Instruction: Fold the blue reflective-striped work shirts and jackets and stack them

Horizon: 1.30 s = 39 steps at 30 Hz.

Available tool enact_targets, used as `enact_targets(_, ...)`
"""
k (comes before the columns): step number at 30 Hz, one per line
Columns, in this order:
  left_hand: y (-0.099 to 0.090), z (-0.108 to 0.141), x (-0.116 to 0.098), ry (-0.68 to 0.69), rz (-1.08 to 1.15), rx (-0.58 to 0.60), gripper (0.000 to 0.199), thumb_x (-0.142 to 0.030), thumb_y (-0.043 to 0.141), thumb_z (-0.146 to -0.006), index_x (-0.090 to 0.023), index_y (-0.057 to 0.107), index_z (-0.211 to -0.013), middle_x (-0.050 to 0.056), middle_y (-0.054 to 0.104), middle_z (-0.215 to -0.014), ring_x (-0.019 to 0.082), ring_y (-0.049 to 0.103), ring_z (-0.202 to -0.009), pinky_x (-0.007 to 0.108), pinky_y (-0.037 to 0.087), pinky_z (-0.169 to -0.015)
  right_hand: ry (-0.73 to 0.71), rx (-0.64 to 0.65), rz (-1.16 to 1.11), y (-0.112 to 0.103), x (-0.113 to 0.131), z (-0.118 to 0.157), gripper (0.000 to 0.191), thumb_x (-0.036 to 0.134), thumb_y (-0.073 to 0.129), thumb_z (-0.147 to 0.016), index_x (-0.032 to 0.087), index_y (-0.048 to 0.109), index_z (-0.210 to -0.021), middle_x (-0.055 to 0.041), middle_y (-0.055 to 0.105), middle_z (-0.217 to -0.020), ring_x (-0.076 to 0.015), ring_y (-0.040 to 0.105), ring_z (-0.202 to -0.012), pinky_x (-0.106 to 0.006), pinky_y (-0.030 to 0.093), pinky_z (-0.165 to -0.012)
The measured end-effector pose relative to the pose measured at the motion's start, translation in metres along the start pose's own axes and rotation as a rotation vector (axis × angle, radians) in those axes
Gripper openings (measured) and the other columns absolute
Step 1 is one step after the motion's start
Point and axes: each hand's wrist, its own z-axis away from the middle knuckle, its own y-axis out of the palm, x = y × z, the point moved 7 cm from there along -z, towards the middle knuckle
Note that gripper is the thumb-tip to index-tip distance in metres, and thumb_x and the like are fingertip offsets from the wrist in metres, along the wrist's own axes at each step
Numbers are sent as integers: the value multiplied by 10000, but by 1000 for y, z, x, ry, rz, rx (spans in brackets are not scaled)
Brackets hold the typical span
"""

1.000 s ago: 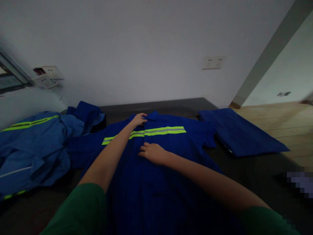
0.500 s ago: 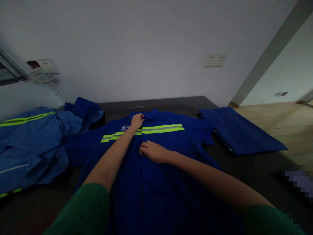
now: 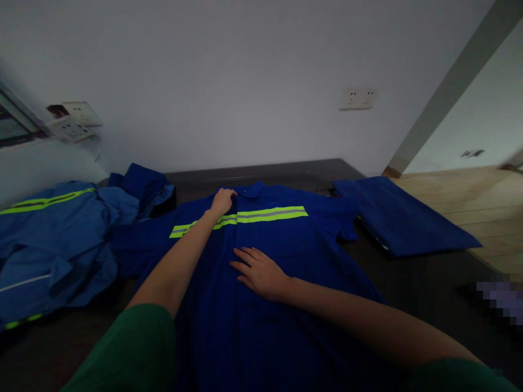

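Two of them, bare, mid-frame on my feed: the left hand (image 3: 222, 201) is half curled at the top of the front edge, just beside the collar (image 3: 252, 190), and I can't tell whether it pinches any cloth. The right hand (image 3: 261, 272) lies lower, palm down, fingers spread, gripping nothing, one ring (image 3: 248, 259) on it. Under both, one blue shirt (image 3: 281, 239) lies face up across the centre, smooth matte fabric, one straight front edge (image 3: 236, 310) running down it, one yellow-green band (image 3: 272, 214) with a grey stripe across the chest. Outward now, right of frame: one flat, roughly four-sided blue cloth piece (image 3: 408, 220), crisp along its edges. Over at the left I've one paler blue garment (image 3: 69, 245), crumpled, and one dark blue bundle (image 3: 143, 182) just behind it. The dark worktop (image 3: 433, 294) carries all four. Beyond, on the plain wall (image 3: 229, 81), I count one pale socket panel (image 3: 358, 98) upper right; wood-look floor (image 3: 457, 198) shows at the right edge.
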Motion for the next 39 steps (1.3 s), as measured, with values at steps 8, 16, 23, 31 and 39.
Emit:
enact_targets(8,-6,-19,9,194,-64,209,201,-254,598,-806,-219,685,-984,55,672,-1028,199,605,-987,268,450,-909,0,-1,-24,-3,0,1,420,373,452,-973,215,508,-1358,-119,387,-1498,-266,370,-1365,-463,321,-1123)
enact_targets(16,3,-20,16,38,-85,120,151,-250,543,-876,-196,642,-976,86,638,-1055,217,596,-991,287,460,-870,-72,7,4,-4,3,-8,244,280,499,-954,165,621,-1130,-117,538,-1355,-275,430,-1309,-445,387,-1083)
enact_targets(23,1,-14,9,-46,-103,45,161,-255,564,-881,-193,644,-1006,101,593,-1085,243,588,-1036,309,472,-875,-68,36,-36,-2,8,-2,371,363,452,-973,185,552,-1284,-103,456,-1449,-300,299,-1402,-496,308,-1130)
enact_targets(31,-25,42,-31,28,-59,-64,384,-176,478,-907,-184,523,-1288,123,513,-1307,245,518,-1189,357,416,-1013,-51,60,-70,-4,8,8,562,489,386,-976,184,397,-1448,-142,269,-1554,-272,216,-1442,-491,225,-1160)
enact_targets(39,-12,147,-23,214,-14,183,491,-414,402,-962,-310,399,-1442,55,325,-1545,241,279,-1423,437,208,-1153,-64,88,-52,-1,6,7,547,485,362,-984,190,418,-1441,-126,316,-1536,-275,230,-1438,-566,192,-1145)
